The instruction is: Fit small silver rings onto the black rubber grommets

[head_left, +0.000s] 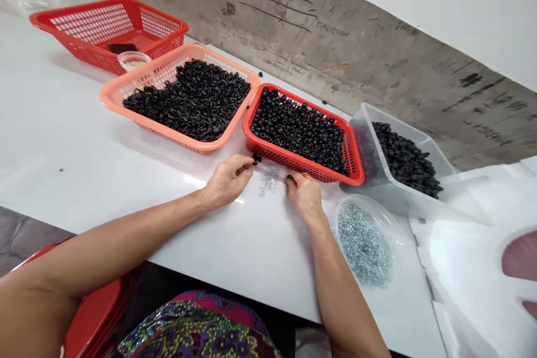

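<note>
My left hand (229, 182) is closed, thumb and forefinger together, with small black plastic parts (257, 160) at its fingertips. My right hand (305, 194) is closed too, pinching a small black part (289, 177); its other fingers are curled out of sight. Between the two hands a loose scatter of tiny silvery pieces (268, 180) lies on the white table. Just beyond them stands a red basket (356, 166) full of round black hollow parts (300, 128). To its left an orange basket (205, 145) holds many smaller black parts (197, 100).
A clear tub (406, 190) heaped with black pieces stands at the right. Nearer me is a round clear container (344, 201) of silvery pieces (364, 246). At the far left are another red basket (79, 50) and a small white cup (133, 60). A wall runs behind.
</note>
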Demonstrator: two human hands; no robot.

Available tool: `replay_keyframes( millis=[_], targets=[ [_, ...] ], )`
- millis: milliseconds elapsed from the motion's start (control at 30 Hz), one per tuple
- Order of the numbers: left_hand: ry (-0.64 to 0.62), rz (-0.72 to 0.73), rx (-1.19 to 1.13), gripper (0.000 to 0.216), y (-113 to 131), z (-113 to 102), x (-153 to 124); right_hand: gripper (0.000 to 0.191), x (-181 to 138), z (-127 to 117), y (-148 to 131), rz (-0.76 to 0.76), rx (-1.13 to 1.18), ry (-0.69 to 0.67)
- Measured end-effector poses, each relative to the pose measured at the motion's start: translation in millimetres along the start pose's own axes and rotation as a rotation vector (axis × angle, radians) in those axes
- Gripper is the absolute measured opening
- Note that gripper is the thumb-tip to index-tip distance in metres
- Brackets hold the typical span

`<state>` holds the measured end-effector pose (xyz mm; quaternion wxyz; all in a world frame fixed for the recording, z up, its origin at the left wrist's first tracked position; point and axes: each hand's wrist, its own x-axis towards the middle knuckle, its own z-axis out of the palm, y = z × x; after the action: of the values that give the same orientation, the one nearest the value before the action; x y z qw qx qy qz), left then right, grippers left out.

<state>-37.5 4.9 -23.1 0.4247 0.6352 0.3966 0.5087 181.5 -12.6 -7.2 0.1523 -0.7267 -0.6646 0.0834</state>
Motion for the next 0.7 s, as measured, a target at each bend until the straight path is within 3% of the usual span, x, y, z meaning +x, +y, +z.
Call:
replay_keyframes(
  millis=[67,200,367,467,567,700],
  targets=[
    [-0.08,0.057,0.028,0.018,4,0,-3,0.021,-6,-5,-3,0.022,0.314,-0.053],
    [-0.296,0.188,-0.059,0.022,14,2,-13,0.022,-24,-16,-24,0.052,0.918,-0.317],
    [-0.411,0.175,-0.139,0.018,21,2,-18,0.023,-36,-17,-43,0.056,1.177,-0.491],
    [-0.345,0.003,-0.21,0.011,23,-1,-12,0.024,-31,-16,-32,0.075,1.069,-0.374],
    [-0.219,-0.277,-0.362,0.017,23,-3,-6,0.01,-24,-18,-16,0.007,0.67,-0.162],
    [-0.103,-0.483,-0.532,0.019,22,-5,-1,0.005,-24,-16,-11,-0.152,0.26,-0.164]
  ],
)
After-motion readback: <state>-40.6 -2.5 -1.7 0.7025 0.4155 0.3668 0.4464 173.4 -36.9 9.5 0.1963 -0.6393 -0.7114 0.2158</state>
